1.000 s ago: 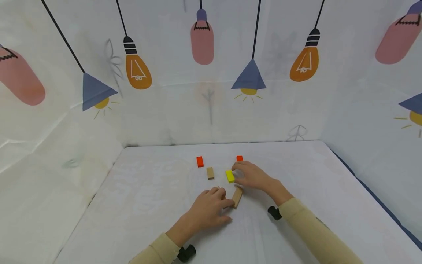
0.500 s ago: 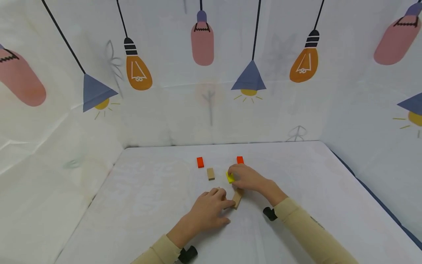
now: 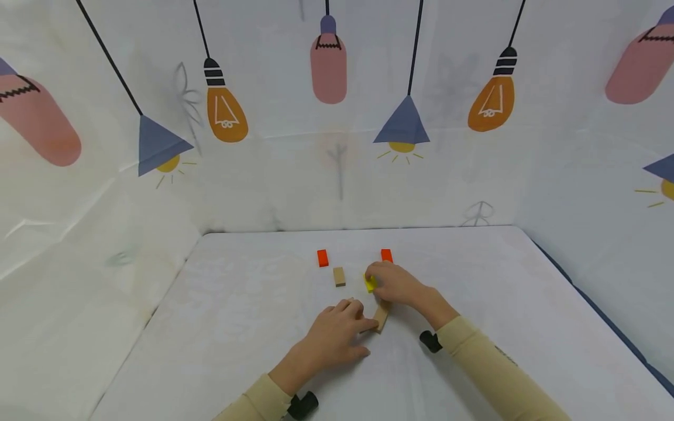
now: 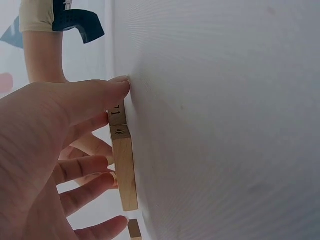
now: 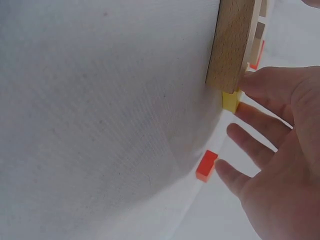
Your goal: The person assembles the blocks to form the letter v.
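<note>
My left hand [image 3: 334,330] lies low over the table, its index finger reaching a wooden block [image 3: 382,316]. In the left wrist view, the extended fingers touch or lie beside a long wooden block [image 4: 125,172] marked 48, whose end meets a block [image 4: 117,113] marked 71. The left hand covers part of these in the head view. Between the thumb and index finger of my right hand [image 3: 400,285] is a yellow block [image 3: 370,285], partly hidden. In the right wrist view, that thumb is against the end of a wooden block [image 5: 232,45], with the yellow block [image 5: 230,101] behind.
A red block [image 3: 323,258] and a short wooden block [image 3: 339,276] lie left of the yellow one. Another red block [image 3: 387,255] lies just beyond the right hand. The white table [image 3: 253,280] ends at a wall sheet [image 3: 284,175] printed with lamps.
My right hand has moved slightly left and closed its fingers around the yellow block, which stays in place. The left hand remains in the same place.
</note>
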Tool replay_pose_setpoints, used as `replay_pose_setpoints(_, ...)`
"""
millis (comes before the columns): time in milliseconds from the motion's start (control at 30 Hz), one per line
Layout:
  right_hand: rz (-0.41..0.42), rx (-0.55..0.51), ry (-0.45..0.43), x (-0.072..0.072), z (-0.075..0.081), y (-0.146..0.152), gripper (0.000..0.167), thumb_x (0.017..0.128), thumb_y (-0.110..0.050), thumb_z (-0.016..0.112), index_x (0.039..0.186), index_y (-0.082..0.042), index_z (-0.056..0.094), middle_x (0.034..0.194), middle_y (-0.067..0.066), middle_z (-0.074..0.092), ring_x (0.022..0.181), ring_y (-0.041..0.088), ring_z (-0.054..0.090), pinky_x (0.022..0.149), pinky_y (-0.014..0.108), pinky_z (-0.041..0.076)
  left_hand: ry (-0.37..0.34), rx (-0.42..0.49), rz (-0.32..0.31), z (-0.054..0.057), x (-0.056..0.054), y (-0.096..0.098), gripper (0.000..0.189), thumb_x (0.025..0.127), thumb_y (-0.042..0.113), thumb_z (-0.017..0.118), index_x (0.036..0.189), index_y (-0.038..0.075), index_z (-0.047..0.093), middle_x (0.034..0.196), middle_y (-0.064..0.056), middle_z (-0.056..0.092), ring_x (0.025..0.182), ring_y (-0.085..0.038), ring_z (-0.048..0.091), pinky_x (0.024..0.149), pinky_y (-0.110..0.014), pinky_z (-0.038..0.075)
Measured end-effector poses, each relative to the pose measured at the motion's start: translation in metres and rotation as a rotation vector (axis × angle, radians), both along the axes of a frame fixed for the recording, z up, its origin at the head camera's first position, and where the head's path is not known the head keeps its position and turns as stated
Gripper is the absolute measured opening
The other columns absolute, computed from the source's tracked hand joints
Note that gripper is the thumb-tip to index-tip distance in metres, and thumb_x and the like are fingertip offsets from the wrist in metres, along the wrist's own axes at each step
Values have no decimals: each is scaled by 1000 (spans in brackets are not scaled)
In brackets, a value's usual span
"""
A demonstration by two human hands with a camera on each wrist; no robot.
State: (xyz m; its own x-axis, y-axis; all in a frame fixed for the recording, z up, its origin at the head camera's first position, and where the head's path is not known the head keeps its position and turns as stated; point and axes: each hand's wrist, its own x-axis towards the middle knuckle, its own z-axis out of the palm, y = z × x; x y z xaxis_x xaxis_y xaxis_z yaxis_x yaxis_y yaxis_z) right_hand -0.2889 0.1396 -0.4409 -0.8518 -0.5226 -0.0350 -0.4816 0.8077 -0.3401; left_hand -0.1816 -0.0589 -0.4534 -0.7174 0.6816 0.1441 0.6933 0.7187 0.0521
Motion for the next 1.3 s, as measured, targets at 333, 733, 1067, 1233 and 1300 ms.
replay_pose_setpoints(333,-15,12,-9,-1,1,-2,25,86,-9,67,110,-15,66,122,-1,64,111,17,56,102,41,47,-2,4,7,-1,-2,0,50,82,50,76,129,38,64,111,7,53,100,-10,47,71,-24,44)
replay_pose_setpoints(733,-19,21,18,-4,1,0,26,85,-14,67,110,-17,66,112,-4,65,98,14,54,94,36,48,18,9,-5,-1,-4,-2,49,82,50,76,128,38,64,112,7,53,100,-10,48,71,-24,44)
replay_pose_setpoints(1067,-51,-9,22,1,3,4,27,86,-18,69,112,-18,67,114,-6,67,105,15,56,97,38,48,-3,20,-22,-5,-3,-2,48,83,50,75,128,38,64,112,7,53,101,-10,47,71,-24,44)
replay_pose_setpoints(1233,-68,-21,37,2,4,6,27,85,-20,71,111,-19,67,115,-5,67,108,17,57,99,41,48,-6,30,-18,-6,-3,-2,48,83,49,76,128,38,64,111,7,53,100,-10,47,70,-24,44)
replay_pose_setpoints(1300,-76,-23,44,2,6,7,27,84,-20,71,111,-19,67,115,-5,67,108,17,57,98,41,48,-9,33,-18,-6,-3,-2,48,83,48,76,128,38,64,111,7,53,100,-10,47,70,-24,43)
